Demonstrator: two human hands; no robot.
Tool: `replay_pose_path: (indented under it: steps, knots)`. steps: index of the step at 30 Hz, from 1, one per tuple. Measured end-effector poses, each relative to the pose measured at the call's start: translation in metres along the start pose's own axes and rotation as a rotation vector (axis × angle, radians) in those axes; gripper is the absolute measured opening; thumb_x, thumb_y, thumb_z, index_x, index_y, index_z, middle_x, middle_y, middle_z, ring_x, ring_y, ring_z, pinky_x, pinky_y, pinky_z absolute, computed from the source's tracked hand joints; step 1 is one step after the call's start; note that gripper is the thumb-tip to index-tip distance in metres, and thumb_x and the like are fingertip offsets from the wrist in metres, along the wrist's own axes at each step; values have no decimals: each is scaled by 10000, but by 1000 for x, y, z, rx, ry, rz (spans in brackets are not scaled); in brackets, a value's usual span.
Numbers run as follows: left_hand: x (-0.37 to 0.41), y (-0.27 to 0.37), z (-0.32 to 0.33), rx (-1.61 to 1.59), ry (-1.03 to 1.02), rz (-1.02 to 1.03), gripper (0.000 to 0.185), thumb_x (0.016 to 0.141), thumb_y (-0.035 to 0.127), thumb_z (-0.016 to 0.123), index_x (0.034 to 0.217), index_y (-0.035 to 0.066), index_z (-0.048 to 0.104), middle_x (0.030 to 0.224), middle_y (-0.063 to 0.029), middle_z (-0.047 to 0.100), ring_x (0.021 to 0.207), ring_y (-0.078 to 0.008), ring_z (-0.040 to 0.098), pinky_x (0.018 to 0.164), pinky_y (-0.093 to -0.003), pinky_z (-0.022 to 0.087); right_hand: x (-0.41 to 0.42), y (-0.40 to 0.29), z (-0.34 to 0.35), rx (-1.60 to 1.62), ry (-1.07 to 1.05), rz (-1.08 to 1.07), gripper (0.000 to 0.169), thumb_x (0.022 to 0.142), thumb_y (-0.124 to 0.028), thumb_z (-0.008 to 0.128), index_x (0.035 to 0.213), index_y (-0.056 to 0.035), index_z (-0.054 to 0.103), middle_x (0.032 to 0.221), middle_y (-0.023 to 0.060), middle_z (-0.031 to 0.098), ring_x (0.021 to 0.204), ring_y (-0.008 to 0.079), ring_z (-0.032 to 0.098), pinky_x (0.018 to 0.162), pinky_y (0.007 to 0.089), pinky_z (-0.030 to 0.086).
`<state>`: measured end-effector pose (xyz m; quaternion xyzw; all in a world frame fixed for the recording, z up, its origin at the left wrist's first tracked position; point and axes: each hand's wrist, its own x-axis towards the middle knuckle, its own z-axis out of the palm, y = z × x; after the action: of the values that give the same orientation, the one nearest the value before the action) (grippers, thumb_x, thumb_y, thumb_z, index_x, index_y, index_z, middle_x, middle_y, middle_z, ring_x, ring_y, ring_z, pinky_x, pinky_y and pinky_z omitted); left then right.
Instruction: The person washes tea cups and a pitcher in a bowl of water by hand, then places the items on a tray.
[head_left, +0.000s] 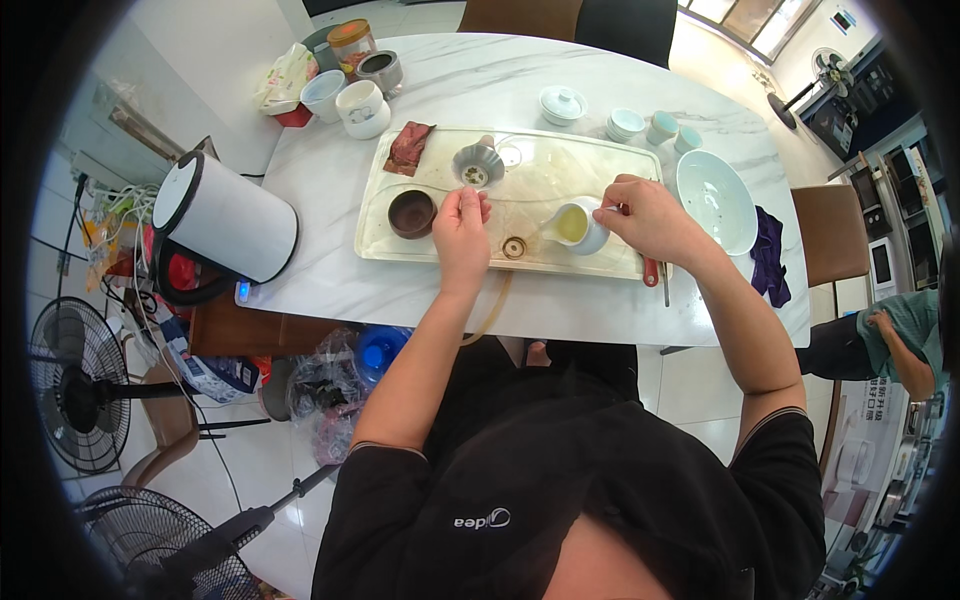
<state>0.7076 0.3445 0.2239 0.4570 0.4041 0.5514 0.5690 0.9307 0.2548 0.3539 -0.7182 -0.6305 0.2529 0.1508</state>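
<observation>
My left hand (464, 232) grips a small metal tea strainer (478, 163) over the tea tray (622, 262); bits of leaf lie in its bottom. With finger and thumb, my right hand (645, 217) holds a white pitcher (586, 232) of yellow-green liquid by its handle side, its spout towards the left. Whether the pitcher touches the tray is unclear. A dark brown cup (412, 214) stands left of my left hand. Between the hands, near the tray's front edge, is a round drain fitting (514, 247). A reddish-brown packet (409, 148) rests at the tray's back left corner.
An electric kettle (232, 217) stands left. Behind the tray are a lidded bowl (562, 105) and small cups (662, 127); a large white bowl (717, 202) and purple cloth (768, 259) lie right. Jars and containers (363, 110) crowd the back left. Another person (900, 337) is at far right.
</observation>
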Motion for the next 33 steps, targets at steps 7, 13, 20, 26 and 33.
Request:
replay_pose_path:
  steps: [7, 13, 20, 26, 33]
  knots:
    - [6, 1, 12, 61, 8, -1, 340, 1074, 262, 505, 967, -28, 646, 851, -31, 639, 779, -98, 584, 745, -254, 496, -5, -19, -2, -225, 65, -81, 236, 889, -174, 638, 877, 56, 687, 955, 151, 635, 868, 323, 653, 800, 420, 517]
    - [8, 1, 19, 59, 8, -20, 346, 1074, 259, 504, 942, -26, 650, 808, -20, 621, 752, -87, 551, 717, -254, 474, -15, -30, 18, -700, 219, -385, 120, 804, -110, 619, 797, -6, 678, 913, 133, 605, 892, 285, 616, 789, 403, 504]
    - [22, -1, 33, 125, -77, -15, 337, 1066, 252, 517, 928, -22, 656, 796, -9, 609, 744, -86, 530, 690, -258, 449, -36, -35, 48, -1102, 208, -596, 150, 699, -142, 636, 796, -29, 654, 860, 87, 534, 833, 251, 522, 734, 330, 420]
    - [35, 8, 33, 163, -164, -168, 303, 1062, 250, 518, 965, 5, 666, 824, -10, 616, 706, -83, 557, 626, -248, 469, -52, 15, -14, -731, 735, -385, 60, 707, -89, 638, 740, -40, 623, 849, 119, 564, 827, 287, 561, 725, 394, 460]
    - [45, 12, 31, 191, -208, -216, 315, 1065, 262, 505, 982, -1, 657, 846, -33, 612, 632, -97, 593, 511, -239, 449, -78, 128, -66, -499, 766, 205, 183, 884, -138, 667, 793, 21, 672, 916, 154, 627, 853, 334, 643, 750, 447, 531]
